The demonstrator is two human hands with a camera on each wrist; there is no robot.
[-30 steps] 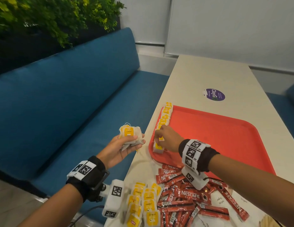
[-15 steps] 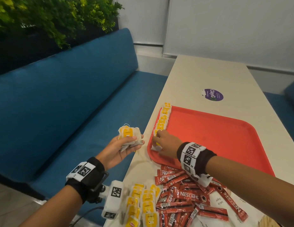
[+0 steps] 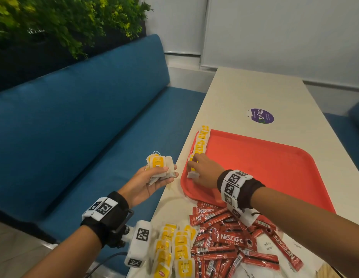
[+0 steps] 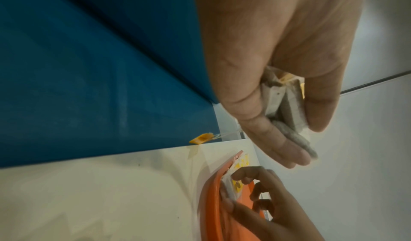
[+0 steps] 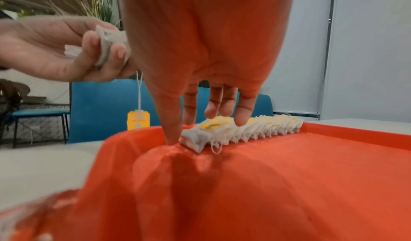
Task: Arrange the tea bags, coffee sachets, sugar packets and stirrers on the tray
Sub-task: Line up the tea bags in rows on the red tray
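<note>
A red tray lies on the cream table, with a row of tea bags along its left rim. My right hand is at the near end of that row. Its straight fingertips rest on top of the nearest tea bag, and the thumb touches the tray floor beside it. My left hand hovers off the table's left edge and grips a bundle of tea bags. One yellow tag dangles from that bundle on its string. Loose tea bags, red coffee sachets and white sugar packets lie near me.
A blue bench runs along the table's left side, with green plants behind it. A purple sticker sits on the table beyond the tray. Most of the tray floor is bare red plastic.
My right hand has lowered a tea bag flat onto the near end of the row and its fingers now lie on top. The left hand has hardly moved.
</note>
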